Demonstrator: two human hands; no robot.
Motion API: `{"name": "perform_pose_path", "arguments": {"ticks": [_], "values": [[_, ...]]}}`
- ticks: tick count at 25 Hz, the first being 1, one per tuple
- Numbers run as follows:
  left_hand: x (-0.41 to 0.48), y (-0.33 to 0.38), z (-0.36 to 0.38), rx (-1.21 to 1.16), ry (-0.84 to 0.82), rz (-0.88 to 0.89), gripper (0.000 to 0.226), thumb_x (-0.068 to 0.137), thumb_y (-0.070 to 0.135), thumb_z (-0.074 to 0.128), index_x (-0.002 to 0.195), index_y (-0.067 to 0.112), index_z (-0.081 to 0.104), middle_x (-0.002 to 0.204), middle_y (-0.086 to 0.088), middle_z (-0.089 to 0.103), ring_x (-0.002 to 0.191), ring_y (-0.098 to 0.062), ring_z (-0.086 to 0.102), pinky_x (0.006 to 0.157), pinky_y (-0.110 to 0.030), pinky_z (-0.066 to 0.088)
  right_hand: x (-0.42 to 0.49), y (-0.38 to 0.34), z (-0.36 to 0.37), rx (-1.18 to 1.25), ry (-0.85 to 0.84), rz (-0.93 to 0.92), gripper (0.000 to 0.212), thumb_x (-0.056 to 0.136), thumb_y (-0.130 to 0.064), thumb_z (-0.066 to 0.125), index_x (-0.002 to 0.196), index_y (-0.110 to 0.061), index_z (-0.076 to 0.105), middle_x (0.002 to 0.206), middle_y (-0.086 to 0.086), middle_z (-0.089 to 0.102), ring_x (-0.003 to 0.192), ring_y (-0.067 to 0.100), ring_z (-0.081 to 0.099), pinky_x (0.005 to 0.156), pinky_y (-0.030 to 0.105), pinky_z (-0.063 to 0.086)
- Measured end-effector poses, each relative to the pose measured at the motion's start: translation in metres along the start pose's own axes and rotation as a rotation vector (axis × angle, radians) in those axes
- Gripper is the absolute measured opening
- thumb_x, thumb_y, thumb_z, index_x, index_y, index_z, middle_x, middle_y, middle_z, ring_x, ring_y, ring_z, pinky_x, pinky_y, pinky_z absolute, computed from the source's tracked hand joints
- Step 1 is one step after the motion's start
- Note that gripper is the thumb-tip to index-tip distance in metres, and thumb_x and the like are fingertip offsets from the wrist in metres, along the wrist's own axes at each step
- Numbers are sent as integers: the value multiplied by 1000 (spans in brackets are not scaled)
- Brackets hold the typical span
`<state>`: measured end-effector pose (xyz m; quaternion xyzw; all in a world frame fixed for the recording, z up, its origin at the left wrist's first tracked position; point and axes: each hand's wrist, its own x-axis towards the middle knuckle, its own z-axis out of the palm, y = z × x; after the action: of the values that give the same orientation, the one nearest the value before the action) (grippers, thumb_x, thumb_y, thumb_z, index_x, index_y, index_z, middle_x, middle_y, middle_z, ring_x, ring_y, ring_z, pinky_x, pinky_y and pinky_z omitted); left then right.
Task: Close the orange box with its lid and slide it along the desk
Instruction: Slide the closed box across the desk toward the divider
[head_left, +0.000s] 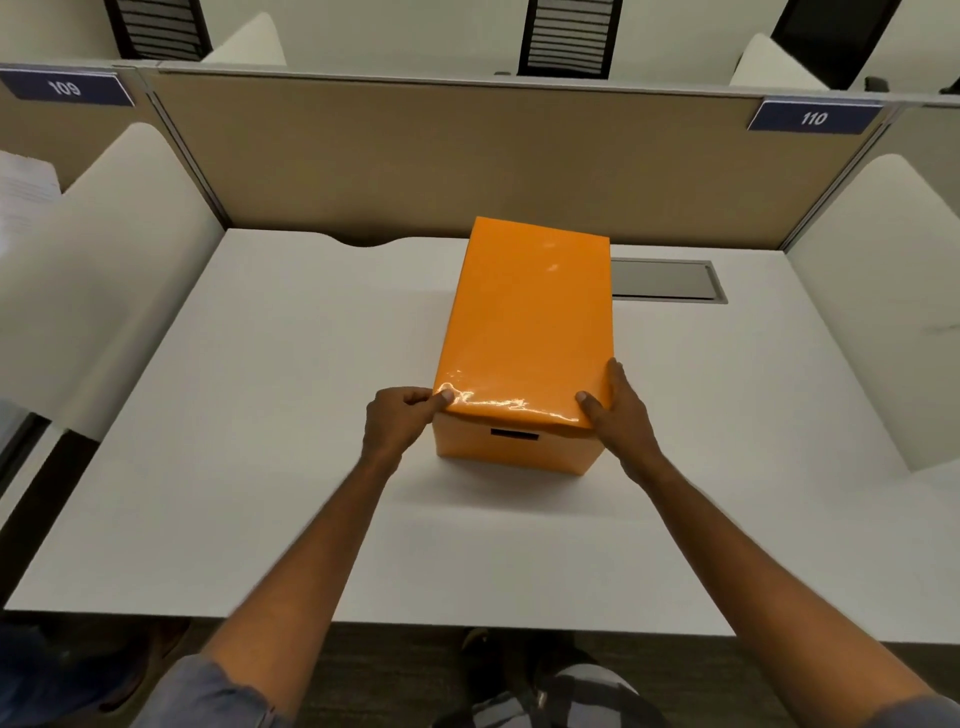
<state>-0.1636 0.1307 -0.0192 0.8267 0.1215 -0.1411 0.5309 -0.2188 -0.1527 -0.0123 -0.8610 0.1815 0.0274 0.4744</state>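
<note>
Orange box (511, 449) in the middle of the white desk (260, 415), its lid (530, 317) on top, my left hand (397, 423) pinching the lid's near left corner, my right hand (615, 410) clasping its near right corner, thumb on top, grey cable hatch (670, 280) just behind the box.

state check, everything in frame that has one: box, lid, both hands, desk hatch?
orange box: upright on the desk, covered by its lid
lid: on the box, near edge under the fingers
left hand: pinching the lid's near-left corner
right hand: gripping the lid's near-right corner
desk cable hatch: closed, flush
</note>
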Motion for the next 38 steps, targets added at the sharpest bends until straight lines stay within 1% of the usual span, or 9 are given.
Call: {"name": "perform_pose_path", "arguments": {"ticks": [10, 14, 17, 23, 26, 29, 31, 34, 38], "values": [[3, -5, 7, -100, -39, -66, 65, 83, 31, 79, 140, 10, 57, 125, -17, 69, 120, -33, 63, 106, -51, 50, -4, 10, 1, 13, -75, -47, 75, 105, -33, 47, 163, -14, 3, 170, 13, 16, 155, 35, 27, 120, 58, 34], [20, 9, 12, 71, -101, -12, 85, 86, 27, 74, 157, 18, 30, 153, -13, 47, 135, -33, 51, 108, -50, 48, 15, 10, -1, -147, -65, -65, 75, 106, -29, 46, 162, -7, 1, 172, 16, 1, 157, 38, 16, 126, 55, 22], [40, 31, 25, 230, -77, 68, 97, 83, 47, 76, 160, 23, 21, 161, -12, 37, 143, -36, 43, 112, -55, 44, 43, -6, -7, -288, -6, -116, 81, 103, -40, 50, 163, -9, 4, 173, 11, -5, 159, 35, 5, 127, 52, 15], [55, 39, 30, 314, -131, 88, 101, 73, 54, 82, 155, 28, 29, 151, -9, 51, 132, -36, 55, 103, -49, 49, 82, -9, -16, -541, -259, -154, 101, 94, -60, 54, 163, -13, -2, 172, 5, -12, 159, 27, -13, 129, 55, 12], [61, 30, 27, 323, -191, -33, 113, 62, 56, 88, 153, 32, 24, 152, -9, 50, 129, -35, 57, 101, -51, 53, 87, 0, -23, -604, -283, -170, 106, 86, -70, 58, 163, -17, 10, 173, 2, 1, 160, 27, 2, 127, 53, 22], [84, 42, 22, 321, -290, -157, 138, 56, 59, 88, 159, 31, 1, 165, -10, 28, 142, -40, 43, 99, -51, 54, 118, -9, -39, -644, -184, -243, 98, 76, -78, 60, 151, -19, 38, 164, 6, 31, 149, 32, 34, 112, 50, 43], [110, 64, 23, 356, -246, -110, 147, 51, 74, 78, 159, 31, -10, 170, -9, 12, 151, -40, 29, 108, -56, 46, 153, -21, -47, -608, -117, -281, 98, 80, -75, 60, 154, -16, 36, 167, 8, 27, 152, 33, 30, 116, 52, 38], [163, 109, 37, 396, -126, 50, 132, 62, 75, 72, 161, 28, -1, 170, -9, 13, 152, -40, 28, 117, -61, 35, 218, -39, -52, -542, -131, -272, 106, 84, -67, 62, 162, -12, 15, 173, 9, 5, 160, 32, 6, 126, 52, 19], [230, 155, 57, 455, -63, 149, 111, 76, 64, 72, 161, 24, 13, 167, -13, 24, 150, -39, 32, 116, -56, 36, 280, -50, -45, -553, -230, -238, 114, 84, -65, 65, 163, -10, 4, 173, 10, -7, 160, 31, -8, 127, 53, 12]]}}
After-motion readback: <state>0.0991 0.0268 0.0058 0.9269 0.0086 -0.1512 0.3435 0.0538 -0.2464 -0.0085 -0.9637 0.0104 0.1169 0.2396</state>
